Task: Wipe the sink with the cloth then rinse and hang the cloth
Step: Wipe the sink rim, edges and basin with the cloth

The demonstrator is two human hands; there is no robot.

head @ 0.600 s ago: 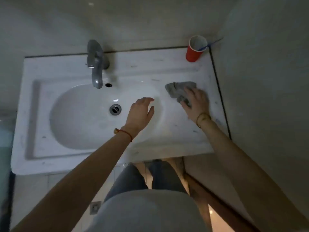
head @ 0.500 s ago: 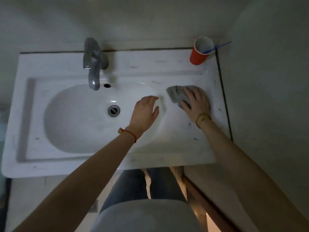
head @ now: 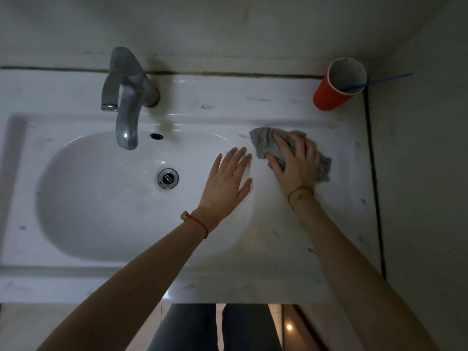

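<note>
A white glazed ceramic sink (head: 291,252), rectangular with a smooth oval basin, seen from above in dim light; its flat ledge carries faint grey streaks and smudges. All places below are given relative to the round metal drain (head: 168,178) at the bottom of the basin. Beyond the drain, at the back edge of the basin, stands a dull grey metal faucet (head: 126,117) with a curved spout and a lever handle, and a small dark overflow hole (head: 156,136) sits just right of the spout tip. Far to the right of the drain and further back, in the ledge's corner, a red paper cup (head: 331,95) with a white inside stands upright, a thin blue stick (head: 385,79) leaning out of it.

The cloth (head: 266,145), grey, soft and crumpled, lies on the flat ledge to the right of the drain, just past the basin's rim. The right hand (head: 295,164) presses flat on top of it, fingers spread and slightly curled over the folds, a thin gold bracelet at the wrist, forearm reaching in from the lower right. The left hand (head: 226,182) rests palm-down just right of the drain on the basin's sloping side, fingers straight and a little apart, holding nothing; a red string bracelet circles its wrist, and the bare forearm stretches in from the lower left
</note>
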